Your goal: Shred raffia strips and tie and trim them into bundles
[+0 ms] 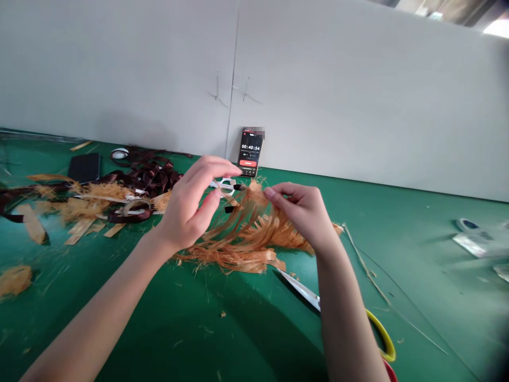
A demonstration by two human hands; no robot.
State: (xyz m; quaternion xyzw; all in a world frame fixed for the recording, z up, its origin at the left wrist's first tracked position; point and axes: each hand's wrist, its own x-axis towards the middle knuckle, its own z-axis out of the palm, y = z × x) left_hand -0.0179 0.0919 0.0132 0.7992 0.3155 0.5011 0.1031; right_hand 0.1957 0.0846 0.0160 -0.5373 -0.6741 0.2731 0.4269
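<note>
In the head view, my right hand (pixel 298 207) pinches the frayed end of a tan fibre strip (pixel 254 195) between thumb and fingertips. My left hand (pixel 194 204) is raised just left of it, with the thumb apart from the curved fingers and nothing visibly gripped. Below and between the hands lies a bundle of shredded tan fibre strips (pixel 238 257), partly behind my right wrist. A pair of scissors lies under my right forearm; its pointed blade (pixel 300 289) and yellow handle (pixel 382 334) show on either side.
A phone (pixel 249 154) showing a timer leans on the grey partition (pixel 338 95). At left, dark brown ribbon (pixel 155 178), tan scraps (pixel 95 199), a ribbon roll (pixel 131 211) and a black flat object (pixel 85 167) cover the green table (pixel 191 329). Thin wire (pixel 382 292) lies at right.
</note>
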